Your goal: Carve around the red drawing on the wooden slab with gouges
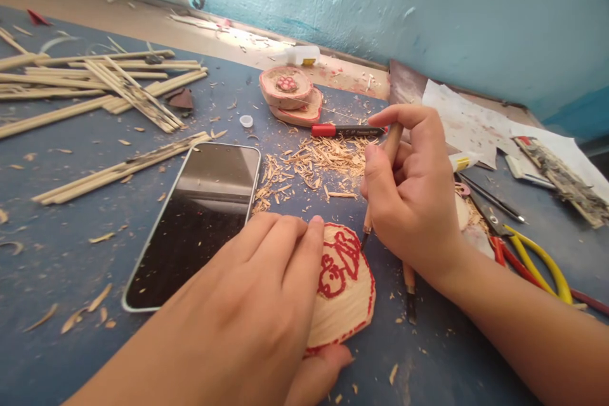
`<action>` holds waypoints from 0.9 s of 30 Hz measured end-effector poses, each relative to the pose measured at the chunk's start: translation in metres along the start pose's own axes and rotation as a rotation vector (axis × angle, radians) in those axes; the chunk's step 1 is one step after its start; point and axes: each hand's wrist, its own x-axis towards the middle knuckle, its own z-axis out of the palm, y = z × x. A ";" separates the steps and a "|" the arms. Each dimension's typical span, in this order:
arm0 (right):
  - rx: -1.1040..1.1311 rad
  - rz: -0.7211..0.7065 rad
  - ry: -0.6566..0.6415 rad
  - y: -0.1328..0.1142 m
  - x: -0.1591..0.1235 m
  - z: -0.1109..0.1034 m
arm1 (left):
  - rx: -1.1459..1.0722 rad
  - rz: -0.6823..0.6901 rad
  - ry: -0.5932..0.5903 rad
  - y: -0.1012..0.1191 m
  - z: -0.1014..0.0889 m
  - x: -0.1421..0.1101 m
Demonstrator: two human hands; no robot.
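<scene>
My left hand [257,304] lies flat on a round wooden disc [345,298] with a red drawn design, fingers stretched over its left side and thumb under its near edge, pressing it to the blue table [57,247]. My right hand [412,190] is closed round a wooden-handled carving tool [380,184]. The tool's tip touches the disc's upper right edge.
A phone [200,216] with a dark screen lies left of the disc. Wood shavings [314,165] and a red-capped marker [347,131] lie behind it. Two more carved discs [290,95], wooden strips [95,85], yellow-and-red pliers [533,260], another carving tool [409,288] and papers [471,120] surround the work spot.
</scene>
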 end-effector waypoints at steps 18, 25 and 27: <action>0.000 0.086 -0.097 0.007 0.009 -0.009 | 0.014 -0.001 0.002 0.000 -0.003 0.001; 0.034 0.024 -0.060 -0.004 0.010 -0.006 | 0.040 0.029 0.014 -0.004 -0.001 -0.002; 0.049 0.007 -0.058 -0.007 0.007 -0.002 | 0.063 0.042 0.021 -0.004 0.000 0.000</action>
